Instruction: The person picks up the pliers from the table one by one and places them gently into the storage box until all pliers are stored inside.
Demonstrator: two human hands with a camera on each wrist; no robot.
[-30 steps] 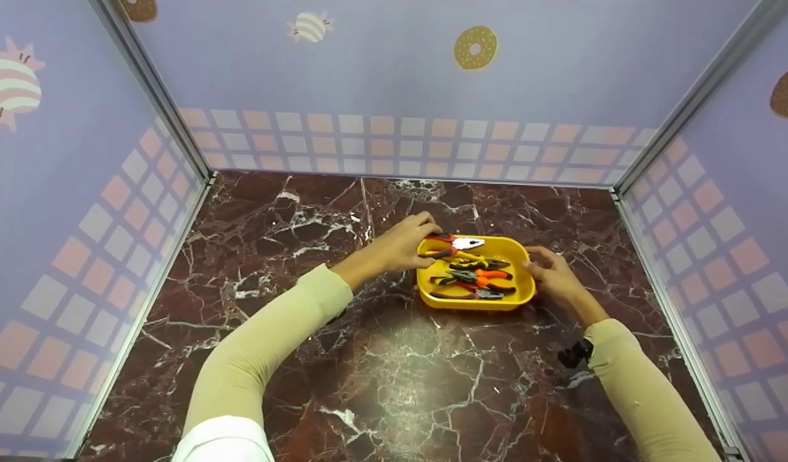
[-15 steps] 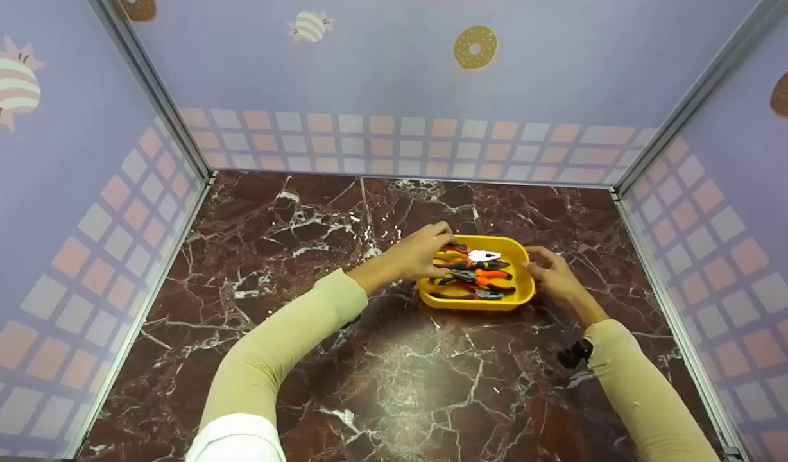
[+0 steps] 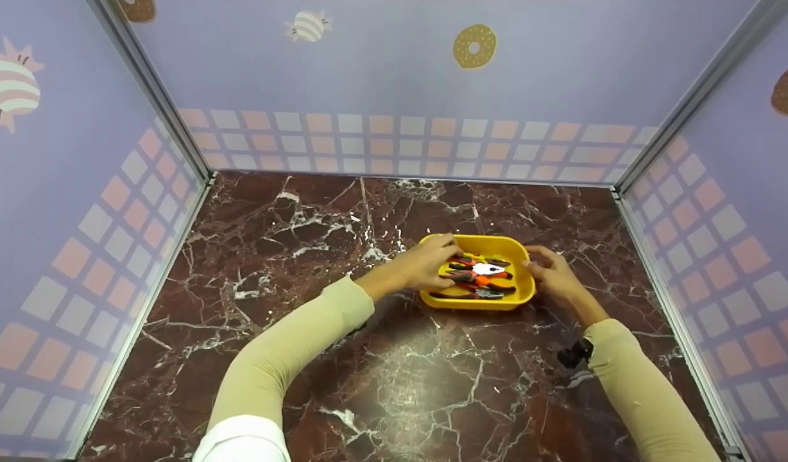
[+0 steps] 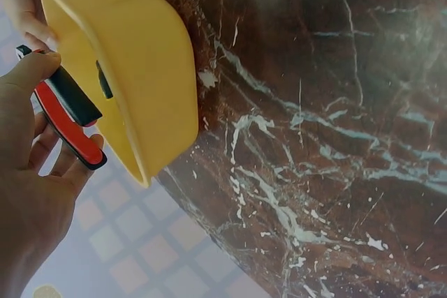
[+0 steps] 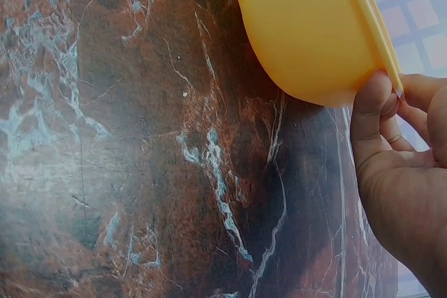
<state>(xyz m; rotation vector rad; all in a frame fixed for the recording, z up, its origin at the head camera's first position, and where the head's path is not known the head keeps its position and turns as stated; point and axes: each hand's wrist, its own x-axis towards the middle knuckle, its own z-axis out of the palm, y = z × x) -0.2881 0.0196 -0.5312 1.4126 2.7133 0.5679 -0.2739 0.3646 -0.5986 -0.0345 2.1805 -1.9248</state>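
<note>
My left hand (image 3: 426,264) reaches over the left rim of a yellow plastic basin (image 3: 474,305). It holds combination pliers (image 3: 490,269) with bright silver jaws; in the left wrist view the thumb lies along one red-and-black handle (image 4: 68,125) side while fingers are curled beneath. Below the held tool, several other pliers lie in the basin, including an orange-handled pair (image 3: 502,283) and a dark-handled pair (image 3: 490,294) near the front wall. At the basin's right end, my right hand (image 3: 557,277) pinches the rim between thumb and fingers, plain in the right wrist view (image 5: 401,137).
The basin stands on a dark red marble-patterned surface (image 3: 394,385) with white veins. Lilac panels with pink and white squares enclose it at the back (image 3: 381,83), left (image 3: 67,192) and right (image 3: 740,212). A black device (image 3: 575,353) sits at the right wrist.
My left hand has carried the silver-jawed pliers from the basin's back left rim rightward and toward me, over the other pliers. My right hand has stayed at the rim.
</note>
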